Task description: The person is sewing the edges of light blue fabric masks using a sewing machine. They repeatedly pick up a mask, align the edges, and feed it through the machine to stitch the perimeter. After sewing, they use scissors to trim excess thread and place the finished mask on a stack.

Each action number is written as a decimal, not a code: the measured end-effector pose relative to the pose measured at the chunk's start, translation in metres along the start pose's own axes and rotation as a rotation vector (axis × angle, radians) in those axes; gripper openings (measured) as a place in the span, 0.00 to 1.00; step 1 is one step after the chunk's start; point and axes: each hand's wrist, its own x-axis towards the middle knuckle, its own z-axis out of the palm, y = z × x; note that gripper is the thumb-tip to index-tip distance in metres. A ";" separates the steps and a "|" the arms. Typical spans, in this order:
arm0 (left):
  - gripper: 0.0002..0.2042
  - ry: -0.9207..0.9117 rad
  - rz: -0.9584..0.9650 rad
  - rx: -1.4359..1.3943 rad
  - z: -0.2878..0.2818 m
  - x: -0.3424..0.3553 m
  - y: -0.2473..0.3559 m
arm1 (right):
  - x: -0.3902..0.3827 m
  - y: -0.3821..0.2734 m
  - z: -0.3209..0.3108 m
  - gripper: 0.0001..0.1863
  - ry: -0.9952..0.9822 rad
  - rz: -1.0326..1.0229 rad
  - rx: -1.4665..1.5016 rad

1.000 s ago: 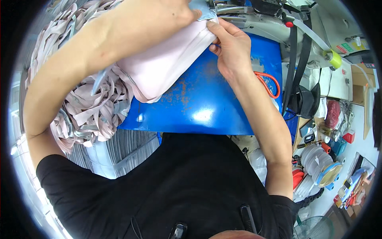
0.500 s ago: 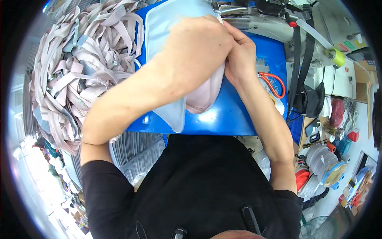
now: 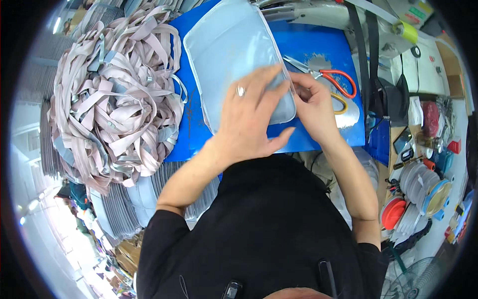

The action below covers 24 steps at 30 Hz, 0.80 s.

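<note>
A light blue-grey fabric panel [image 3: 229,45] with rounded corners and pale piped edges lies on the blue tabletop [image 3: 311,42]. My left hand [image 3: 251,114] rests over its near part, fingers spread and slightly blurred, a ring on one finger. At the panel's near right edge, my right hand [image 3: 312,102] is closed with thumb and fingers pinching the border. Just beyond the right hand lies a pair of scissors [image 3: 315,74] with one red and one yellow handle, its blades pointing to the far left.
A big tangled heap of pale pink and grey strips [image 3: 117,107] fills the left side. Stacked grey panels [image 3: 119,209] stand below it. Metal sewing machine parts [image 3: 318,14] border the far right, with black straps [image 3: 371,60] hanging there. A fan [image 3: 418,281] stands at lower right.
The panel now lies flat and turned, its pink folded part out of sight. Both hands have come nearer to me; the left has opened and uncrossed from the right. The scissors show fully.
</note>
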 end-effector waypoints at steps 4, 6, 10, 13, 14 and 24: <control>0.21 0.051 0.150 -0.009 0.009 -0.016 -0.008 | -0.020 -0.019 0.000 0.14 -0.033 0.199 0.157; 0.20 0.075 0.221 -0.015 0.007 -0.007 -0.013 | -0.022 -0.022 0.006 0.14 0.003 0.201 0.258; 0.18 0.035 0.251 0.041 -0.002 0.015 -0.025 | -0.006 -0.021 0.014 0.13 0.037 0.190 0.372; 0.19 -0.008 0.258 0.071 -0.011 0.030 -0.036 | 0.014 -0.023 0.022 0.13 0.034 0.170 0.402; 0.19 -0.021 0.264 0.082 -0.014 0.035 -0.040 | 0.020 -0.021 0.024 0.13 0.035 0.163 0.405; 0.18 -0.105 0.323 0.132 -0.016 0.080 -0.100 | 0.087 -0.027 0.042 0.14 0.040 0.121 0.440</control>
